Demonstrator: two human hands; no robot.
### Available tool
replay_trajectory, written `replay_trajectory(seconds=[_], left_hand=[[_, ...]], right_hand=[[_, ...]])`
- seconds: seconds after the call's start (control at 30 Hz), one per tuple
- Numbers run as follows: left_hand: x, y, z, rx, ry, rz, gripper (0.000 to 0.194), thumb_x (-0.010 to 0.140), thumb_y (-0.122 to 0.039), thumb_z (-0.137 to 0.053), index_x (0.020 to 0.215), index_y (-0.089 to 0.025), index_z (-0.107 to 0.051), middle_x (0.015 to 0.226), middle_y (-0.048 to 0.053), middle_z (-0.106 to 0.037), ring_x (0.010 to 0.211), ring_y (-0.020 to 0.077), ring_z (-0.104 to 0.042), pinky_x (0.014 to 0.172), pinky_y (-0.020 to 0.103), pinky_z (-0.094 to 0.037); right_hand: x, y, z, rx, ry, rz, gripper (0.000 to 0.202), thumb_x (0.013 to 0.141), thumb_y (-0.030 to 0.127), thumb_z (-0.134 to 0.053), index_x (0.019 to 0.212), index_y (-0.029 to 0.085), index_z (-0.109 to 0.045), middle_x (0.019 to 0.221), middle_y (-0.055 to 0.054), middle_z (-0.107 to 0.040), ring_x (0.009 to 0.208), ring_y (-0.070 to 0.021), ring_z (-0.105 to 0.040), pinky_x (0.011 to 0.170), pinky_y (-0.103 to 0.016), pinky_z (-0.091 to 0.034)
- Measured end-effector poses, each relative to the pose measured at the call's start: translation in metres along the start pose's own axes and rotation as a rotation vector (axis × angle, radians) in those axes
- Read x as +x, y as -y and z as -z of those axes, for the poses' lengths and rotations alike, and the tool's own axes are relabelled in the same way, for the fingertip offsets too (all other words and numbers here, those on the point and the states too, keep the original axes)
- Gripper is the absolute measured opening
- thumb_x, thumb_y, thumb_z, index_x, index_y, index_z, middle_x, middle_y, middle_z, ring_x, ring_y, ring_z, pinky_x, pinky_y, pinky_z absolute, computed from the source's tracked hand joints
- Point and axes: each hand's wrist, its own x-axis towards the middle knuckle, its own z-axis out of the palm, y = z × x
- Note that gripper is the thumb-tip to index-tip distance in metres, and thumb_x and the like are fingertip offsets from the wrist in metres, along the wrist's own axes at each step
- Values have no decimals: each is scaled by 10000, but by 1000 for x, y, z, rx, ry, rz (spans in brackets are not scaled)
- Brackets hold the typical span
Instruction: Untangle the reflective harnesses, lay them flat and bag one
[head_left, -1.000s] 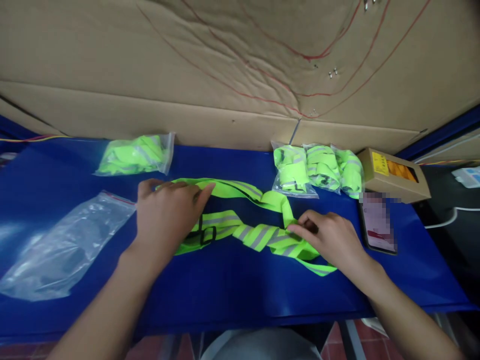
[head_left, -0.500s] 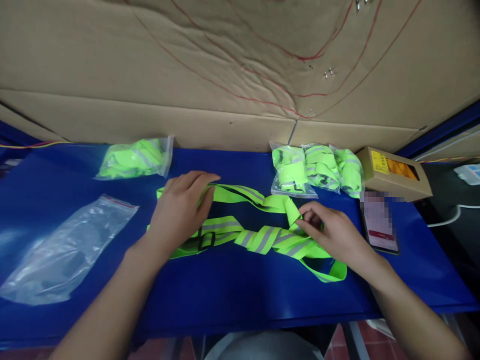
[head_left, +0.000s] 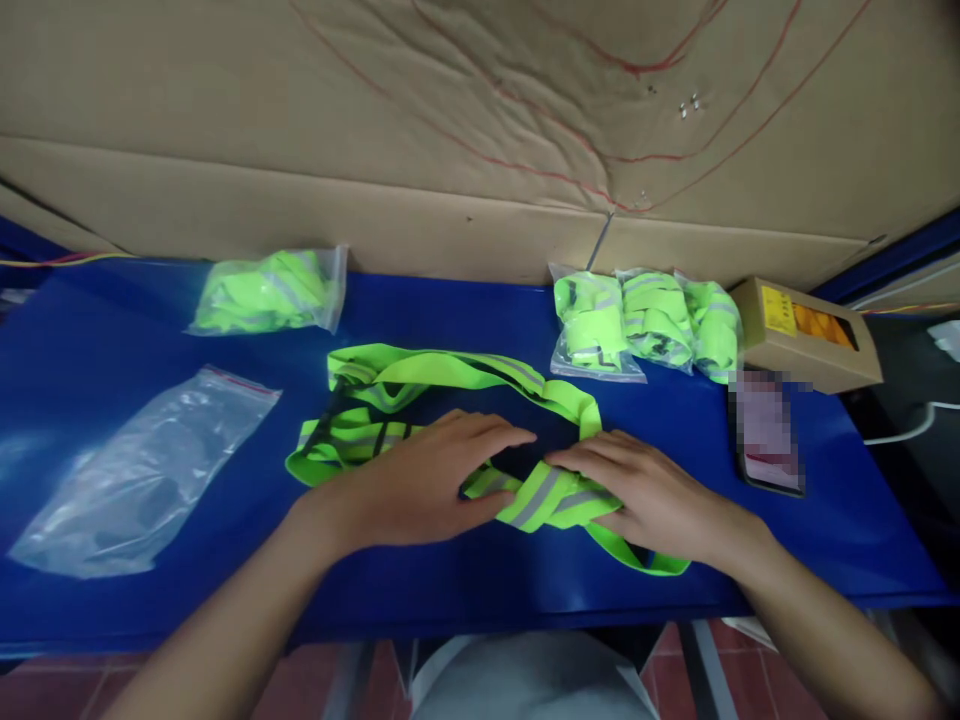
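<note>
Near the middle of the table [head_left: 420, 585], your right hand [head_left: 652, 490] grasps the twisted part of the green reflective strap [head_left: 536, 497], fingers over it and thumb apparently beneath. Your left hand [head_left: 416, 490] is spread just beside that twist, thumb and fingers parted; I can't tell whether it bears on the strap. It has moved across from the left end, leaving the loops there uncovered and bringing both hands together at the twist. Leftward, a flat clear bag [head_left: 142, 480] bounds your sweep; rightward, the phone [head_left: 769, 445] and cardboard box [head_left: 806, 335] do. Filled bags [head_left: 656, 320] line the far side, against the cardboard wall [head_left: 300, 190]. Nearer you, there's room before the table's edge, though the right loop lies near it.
</note>
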Motion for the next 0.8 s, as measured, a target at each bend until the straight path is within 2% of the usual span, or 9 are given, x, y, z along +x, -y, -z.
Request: replay_trajectory(seconds=[0.07,0.13,0.2,0.3,0.43,0.57,0.67,0.73,0.8], left_hand=[[1,1,-2,-20,66,46,524,990,-424,-736,1474,-278,-598,1286,61,-735,1187,257,-684,1054,402,-484],[4,5,-3,-26,111,52,527,937,-514,-795,1396,-290,-663,1217,35,-748,1148,249,-688,1049,400,-451],[6,9,-4,-14,130,22,453,889,-560,-831,1238,-286,-738,1162,14,-751,1122,244,-689,1042,394,-426],[6,11,-4,-4,113,19,202,983,-440,-744,1079,-263,-741,1039,-4,-757,1027,220,-698,987,369,-432],[1,14,10,-107,43,162,225,1067,-414,-561,1201,-271,-671,930,-11,-749,864,202,-701,791,307,-477],[-5,24,28,-242,-143,233,324,1049,-494,-537,1244,-254,-636,986,5,-751,806,179,-677,720,279,-496],[-7,34,34,-102,-320,302,318,1019,-500,-554,1182,-250,-665,957,5,-739,702,160,-613,663,284,-463],[-6,40,33,14,-335,364,326,1013,-499,-567,1199,-250,-666,888,-1,-728,622,156,-573,637,300,-448],[-4,42,29,131,-337,352,322,1026,-464,-565,1233,-235,-660,1005,46,-752,769,208,-669,742,352,-513]], right_hand=[[0,-5,1,-7,-4,-5,638,782,8,-704,1379,218,-621,1186,-53,-750,1064,-245,-684,936,-391,-494],[0,-8,4,-67,-74,35,563,758,-14,-630,1276,206,-645,1119,-48,-755,1011,-239,-670,909,-396,-470],[-1,-9,8,-184,-193,108,458,817,1,-565,1224,197,-640,1060,-57,-762,952,-239,-657,871,-406,-451],[-6,-6,13,-369,-390,168,339,962,57,-487,1210,239,-630,1012,-52,-774,917,-242,-662,865,-431,-436],[-20,-6,20,-469,-530,118,288,1009,105,-556,1139,339,-664,1123,-16,-790,1070,-253,-703,943,-458,-438],[-22,-3,22,-390,-495,136,202,1019,128,-604,1065,307,-686,1229,-41,-782,1199,-273,-701,1001,-474,-464],[-14,7,20,-175,-378,227,132,1014,139,-633,1053,253,-686,1249,-75,-778,1240,-255,-702,1079,-449,-487],[-11,12,21,-10,-267,253,98,1008,207,-678,1100,239,-692,1300,-88,-756,1267,-243,-692,1110,-426,-502],[-11,11,27,87,-231,199,156,1009,280,-705,1159,241,-687,1324,-94,-734,1261,-240,-689,1082,-413,-526]])
